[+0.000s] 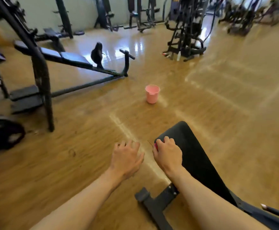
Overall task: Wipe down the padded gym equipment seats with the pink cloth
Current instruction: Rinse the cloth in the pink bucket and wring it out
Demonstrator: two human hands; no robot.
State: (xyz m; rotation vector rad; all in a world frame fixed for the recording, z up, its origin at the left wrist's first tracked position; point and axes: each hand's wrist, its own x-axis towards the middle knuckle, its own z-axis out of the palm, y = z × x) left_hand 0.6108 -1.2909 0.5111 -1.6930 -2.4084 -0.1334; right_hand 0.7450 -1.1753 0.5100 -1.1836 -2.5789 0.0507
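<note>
Down at the near right, your right hand (pixel 167 155) is curled knuckles-up on the near-left edge of the black padded seat (pixel 195 156), fingers bunched round the pink cloth (pixel 156 145), which only peeks out as a small bright scrap. Your left hand (pixel 126 159) hangs just beside it over the wood-look floor (pixel 235 113), fingers loosely spread, holding nothing. Seat's smooth, matte, round-cornered. Pink bucket (pixel 152 94) sits farther out

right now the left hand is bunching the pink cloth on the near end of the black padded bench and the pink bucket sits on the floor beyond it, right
Not quite: the head view shows the right hand, not the left, bunching the pink cloth on the near end of the black padded bench. The left hand hovers beside it holding nothing. The pink bucket does sit on the floor beyond.
</note>
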